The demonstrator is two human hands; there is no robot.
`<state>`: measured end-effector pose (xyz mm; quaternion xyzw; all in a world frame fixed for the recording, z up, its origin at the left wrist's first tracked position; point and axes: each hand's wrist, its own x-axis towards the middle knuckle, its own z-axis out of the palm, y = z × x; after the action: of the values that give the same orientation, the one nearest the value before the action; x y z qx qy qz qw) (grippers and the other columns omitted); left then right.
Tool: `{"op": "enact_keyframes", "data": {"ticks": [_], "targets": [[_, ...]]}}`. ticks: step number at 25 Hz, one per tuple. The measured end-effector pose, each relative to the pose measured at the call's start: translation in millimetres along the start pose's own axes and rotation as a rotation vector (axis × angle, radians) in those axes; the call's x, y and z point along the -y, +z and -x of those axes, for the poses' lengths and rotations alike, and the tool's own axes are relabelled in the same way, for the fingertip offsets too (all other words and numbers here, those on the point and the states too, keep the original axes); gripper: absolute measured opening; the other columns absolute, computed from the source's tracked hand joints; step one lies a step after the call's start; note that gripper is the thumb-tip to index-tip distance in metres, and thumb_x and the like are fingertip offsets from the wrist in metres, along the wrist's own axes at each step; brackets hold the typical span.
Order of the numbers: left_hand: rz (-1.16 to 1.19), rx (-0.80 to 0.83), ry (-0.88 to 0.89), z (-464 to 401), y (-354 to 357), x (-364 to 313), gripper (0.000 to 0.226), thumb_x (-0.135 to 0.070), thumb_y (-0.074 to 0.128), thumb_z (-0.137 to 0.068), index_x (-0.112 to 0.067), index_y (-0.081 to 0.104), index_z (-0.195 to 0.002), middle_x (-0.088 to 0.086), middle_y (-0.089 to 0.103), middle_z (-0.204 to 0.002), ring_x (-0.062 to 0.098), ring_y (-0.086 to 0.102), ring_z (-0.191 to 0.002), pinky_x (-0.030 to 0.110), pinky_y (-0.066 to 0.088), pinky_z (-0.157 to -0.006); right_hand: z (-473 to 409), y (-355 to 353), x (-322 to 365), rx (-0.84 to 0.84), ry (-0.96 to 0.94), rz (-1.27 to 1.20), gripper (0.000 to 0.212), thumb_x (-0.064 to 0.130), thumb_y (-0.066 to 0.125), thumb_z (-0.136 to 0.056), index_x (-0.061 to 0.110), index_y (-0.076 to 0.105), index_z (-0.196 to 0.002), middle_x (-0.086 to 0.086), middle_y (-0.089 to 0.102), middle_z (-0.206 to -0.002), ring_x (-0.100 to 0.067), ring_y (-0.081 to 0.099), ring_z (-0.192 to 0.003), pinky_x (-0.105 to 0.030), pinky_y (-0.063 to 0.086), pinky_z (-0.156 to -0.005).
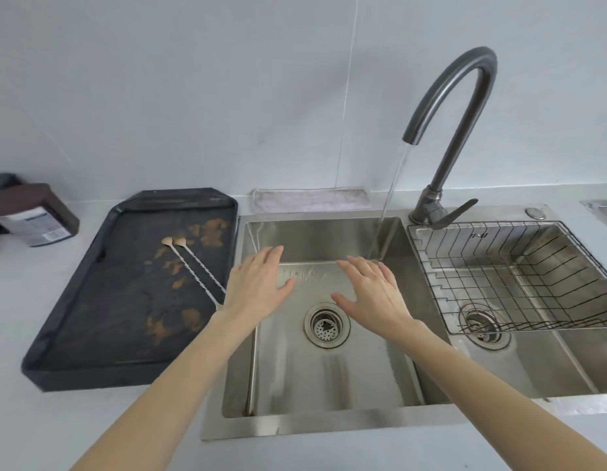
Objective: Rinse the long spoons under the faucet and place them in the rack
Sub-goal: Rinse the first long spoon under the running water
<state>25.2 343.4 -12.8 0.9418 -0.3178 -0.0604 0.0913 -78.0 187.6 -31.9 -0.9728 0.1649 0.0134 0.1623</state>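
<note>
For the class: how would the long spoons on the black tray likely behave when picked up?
The long spoons look thin and metallic, so probably stiff and light. Their twisted stems may aid grip. Lying flat on the black tray, they could be fiddly to lift.

two bare forearms, no sleeves visible; left hand (257, 283), right hand (371, 290) without gloves.

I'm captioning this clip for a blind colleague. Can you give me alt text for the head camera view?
Two open, empty hands, left hand and right hand, hover over the left sink basin while the faucet runs. Two long spoons lie on a stained black tray to the left; a wire rack sits in the right basin.
</note>
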Motion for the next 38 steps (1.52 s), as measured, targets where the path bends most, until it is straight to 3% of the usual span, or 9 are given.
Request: {"op": "enact_keyframes", "data": {"ticks": [10,18,22,26,31,35,38], "targets": [[0.028,0.046,-0.134,-1,-2,94,0.042,-0.027,0.043,-0.094,-0.015,0.041,-0.135,0.005,0.052,-0.135,0.024,0.051,-0.118,0.039,0.046,-0.092,-38,42,87,0.115,-0.056,-0.121,0.047,0.033,0.045,-0.092,0.015,0.04,-0.135,-0.003,0.047,-0.139,-0.021,0.037,-0.133,-0.034,0.026,-0.111],[0.058,0.095,-0.199,-19,24,128,0.037,-0.029,0.042,-0.095,-0.018,0.049,-0.129,0.002,0.064,-0.12,0.022,0.054,-0.112,0.039,0.048,-0.089,-75,67,128,0.229,0.055,-0.267,0.029,0.027,0.047,-0.089,0.014,0.062,-0.109,-0.007,0.064,-0.116,-0.028,0.06,-0.103,-0.041,0.052,-0.086],[0.044,0.102,-0.198,-28,34,133,0.037,-0.032,0.042,-0.095,-0.019,0.05,-0.128,0.001,0.065,-0.12,0.022,0.055,-0.113,0.038,0.046,-0.09,-87,78,139,0.318,0.128,-0.283,0.025,0.028,0.05,-0.085,0.011,0.067,-0.091,-0.008,0.071,-0.099,-0.028,0.064,-0.094,-0.036,0.052,-0.079],[0.083,0.099,-0.218,-33,38,135,0.034,-0.03,0.043,-0.095,-0.017,0.054,-0.124,0.002,0.065,-0.12,0.021,0.055,-0.112,0.036,0.047,-0.088,-93,90,146,0.369,0.15,-0.271,0.024,0.031,0.051,-0.086,0.014,0.064,-0.096,-0.009,0.069,-0.102,-0.03,0.063,-0.095,-0.036,0.051,-0.079],[0.157,0.083,-0.246,-34,40,135,0.031,-0.026,0.045,-0.095,-0.017,0.057,-0.122,0.002,0.065,-0.119,0.02,0.053,-0.114,0.034,0.048,-0.086,-98,95,148,0.378,0.175,-0.338,0.023,0.018,0.045,-0.086,0.014,0.065,-0.097,-0.011,0.069,-0.104,-0.032,0.062,-0.097,-0.039,0.054,-0.083],[0.324,0.063,-0.289,-34,38,134,0.03,-0.021,0.047,-0.094,-0.015,0.059,-0.121,0.004,0.067,-0.118,0.021,0.053,-0.113,0.032,0.047,-0.089,-97,94,143,0.349,0.186,-0.386,0.022,0.019,0.046,-0.087,0.015,0.063,-0.101,-0.01,0.069,-0.105,-0.032,0.062,-0.098,-0.034,0.05,-0.08],[0.496,0.011,-0.331,-33,31,130,0.026,-0.015,0.05,-0.092,-0.009,0.062,-0.115,0.008,0.068,-0.115,0.021,0.06,-0.101,0.029,0.045,-0.089,-95,93,139,0.322,0.175,-0.428,0.02,0.022,0.049,-0.088,0.015,0.063,-0.101,-0.009,0.07,-0.103,-0.029,0.063,-0.096,-0.034,0.05,-0.081]]}}
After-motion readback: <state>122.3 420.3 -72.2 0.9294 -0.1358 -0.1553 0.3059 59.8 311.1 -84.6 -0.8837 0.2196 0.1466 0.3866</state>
